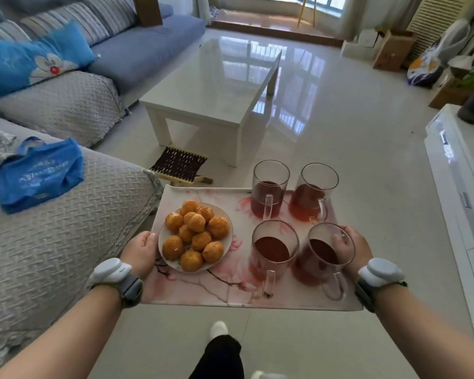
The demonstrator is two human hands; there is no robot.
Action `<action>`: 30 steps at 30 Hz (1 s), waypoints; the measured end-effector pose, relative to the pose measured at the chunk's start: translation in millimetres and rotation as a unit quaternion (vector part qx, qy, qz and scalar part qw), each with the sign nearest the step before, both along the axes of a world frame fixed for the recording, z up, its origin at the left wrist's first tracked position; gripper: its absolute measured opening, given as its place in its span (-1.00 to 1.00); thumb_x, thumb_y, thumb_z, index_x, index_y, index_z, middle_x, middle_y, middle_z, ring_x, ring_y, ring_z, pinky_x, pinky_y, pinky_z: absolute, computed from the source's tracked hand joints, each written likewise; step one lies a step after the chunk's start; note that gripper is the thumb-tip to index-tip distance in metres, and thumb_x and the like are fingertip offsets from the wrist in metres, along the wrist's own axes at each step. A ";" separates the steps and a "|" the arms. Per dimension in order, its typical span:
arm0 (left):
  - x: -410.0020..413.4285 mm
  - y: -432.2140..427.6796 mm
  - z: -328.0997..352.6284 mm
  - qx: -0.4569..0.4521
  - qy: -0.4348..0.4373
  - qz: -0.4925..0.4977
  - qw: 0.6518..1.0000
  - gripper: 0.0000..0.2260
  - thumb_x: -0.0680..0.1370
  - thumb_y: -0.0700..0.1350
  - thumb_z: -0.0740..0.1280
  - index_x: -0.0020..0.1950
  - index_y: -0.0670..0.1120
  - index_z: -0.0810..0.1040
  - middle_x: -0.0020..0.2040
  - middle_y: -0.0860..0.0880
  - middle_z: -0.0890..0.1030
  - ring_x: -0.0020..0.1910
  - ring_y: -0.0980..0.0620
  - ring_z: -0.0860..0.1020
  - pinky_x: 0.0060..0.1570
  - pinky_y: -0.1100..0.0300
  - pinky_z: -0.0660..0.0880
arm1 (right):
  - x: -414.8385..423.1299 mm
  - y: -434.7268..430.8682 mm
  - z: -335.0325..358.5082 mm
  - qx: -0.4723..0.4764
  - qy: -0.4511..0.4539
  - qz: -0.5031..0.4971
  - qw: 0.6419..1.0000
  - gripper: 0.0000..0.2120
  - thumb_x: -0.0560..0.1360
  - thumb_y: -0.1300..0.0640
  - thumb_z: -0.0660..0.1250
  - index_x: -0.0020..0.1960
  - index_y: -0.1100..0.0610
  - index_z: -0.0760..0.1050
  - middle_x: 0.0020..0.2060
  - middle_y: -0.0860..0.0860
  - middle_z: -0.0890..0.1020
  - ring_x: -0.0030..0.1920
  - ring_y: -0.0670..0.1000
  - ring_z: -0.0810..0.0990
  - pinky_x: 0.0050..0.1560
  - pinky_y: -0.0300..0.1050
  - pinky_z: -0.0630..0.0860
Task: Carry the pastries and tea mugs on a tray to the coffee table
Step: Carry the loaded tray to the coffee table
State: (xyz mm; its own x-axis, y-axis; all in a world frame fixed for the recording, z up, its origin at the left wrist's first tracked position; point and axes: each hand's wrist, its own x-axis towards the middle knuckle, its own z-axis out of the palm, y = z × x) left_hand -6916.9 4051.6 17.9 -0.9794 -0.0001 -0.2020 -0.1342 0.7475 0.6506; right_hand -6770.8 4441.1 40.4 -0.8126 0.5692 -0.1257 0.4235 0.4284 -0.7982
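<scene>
The left hand grips the left edge of the pink floral rectangular tray, the right hand its right edge. Round golden pastries fill a white plate near the left edge; four clear glass tea mugs stand on the right half. The glossy white coffee table stands ahead, well apart

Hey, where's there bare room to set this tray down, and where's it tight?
The coffee table top is bare, between the sofa on its left and open floor on its right. At its near end a woven stool crowds the floor. The tray itself is full: pastries left, four mugs right, only a narrow strip between.
</scene>
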 end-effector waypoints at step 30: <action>-513.5 295.5 -9.2 -0.032 -0.015 0.010 0.999 -0.69 0.61 -0.09 0.10 -0.15 -0.26 0.51 -0.20 -0.22 0.55 -0.20 -0.15 0.46 -0.23 0.08 0.29 | -528.1 297.3 -13.4 -0.013 -0.023 0.004 1.000 -0.91 0.51 0.16 0.27 0.01 0.13 0.46 -0.22 -0.03 0.55 -0.23 -0.03 0.51 -0.26 -0.16 0.35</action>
